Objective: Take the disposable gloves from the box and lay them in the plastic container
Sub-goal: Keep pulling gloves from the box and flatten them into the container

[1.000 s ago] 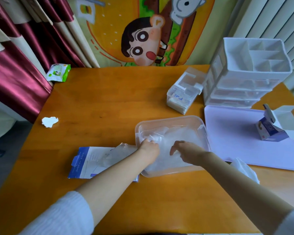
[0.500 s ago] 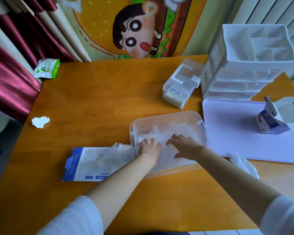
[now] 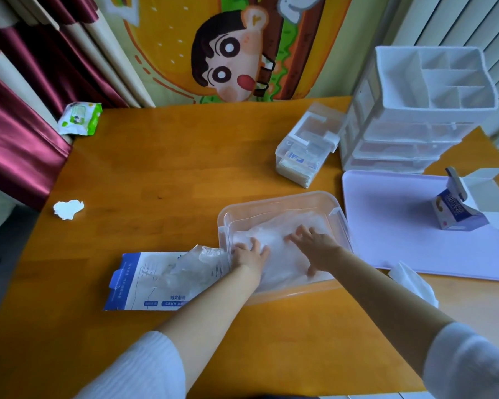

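The left hand [image 3: 251,254] and right hand [image 3: 314,249] are lying flat, fingers spread, pressing the thin crinkly gloves [image 3: 274,231] down inside the clear plastic container [image 3: 274,197]. The flat blue-and-white box [image 3: 144,280] is lying just beside it at 9 o'clock. A smooth purple tray [image 3: 401,240] is sitting at 3 o'clock. Bare orange worktop [image 3: 170,174] is stretching toward 11 o'clock.

Gloves [image 3: 274,234] in container [image 3: 280,196] on table [image 3: 170,168]; box [image 3: 140,279] just left; tray [image 3: 401,228] right; drawer unit [image 3: 409,139] behind tray
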A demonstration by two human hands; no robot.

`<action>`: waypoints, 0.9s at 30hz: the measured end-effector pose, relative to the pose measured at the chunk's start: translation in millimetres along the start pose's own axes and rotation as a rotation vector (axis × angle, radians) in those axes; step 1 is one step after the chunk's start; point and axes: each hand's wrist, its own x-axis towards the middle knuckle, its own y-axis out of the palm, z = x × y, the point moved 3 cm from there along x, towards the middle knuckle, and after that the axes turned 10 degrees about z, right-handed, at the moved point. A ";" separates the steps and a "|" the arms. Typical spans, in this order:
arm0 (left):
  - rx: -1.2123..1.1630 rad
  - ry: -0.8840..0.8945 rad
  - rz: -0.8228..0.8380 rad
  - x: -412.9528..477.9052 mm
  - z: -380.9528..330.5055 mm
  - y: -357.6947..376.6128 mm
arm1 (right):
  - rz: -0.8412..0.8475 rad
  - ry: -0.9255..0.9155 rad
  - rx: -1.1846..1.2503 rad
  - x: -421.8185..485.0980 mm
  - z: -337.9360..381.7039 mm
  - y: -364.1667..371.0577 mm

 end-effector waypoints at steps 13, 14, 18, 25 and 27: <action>-0.664 0.074 -0.950 -110.2 69.0 -3.6 | -0.820 -0.233 0.734 -86.1 74.3 -67.0; -0.708 0.021 -0.958 -112.5 80.9 8.8 | -0.842 -0.273 0.711 -87.9 83.8 -70.0; -0.812 -0.162 -0.745 -103.8 112.7 63.9 | -0.759 -0.405 0.574 -77.6 125.2 -87.1; -0.814 -0.135 -0.384 -82.9 111.7 127.5 | -0.476 -0.179 0.191 -40.3 168.4 -104.2; -0.806 -0.147 -0.385 -80.8 110.2 131.7 | -0.440 -0.161 0.142 -36.9 170.2 -107.0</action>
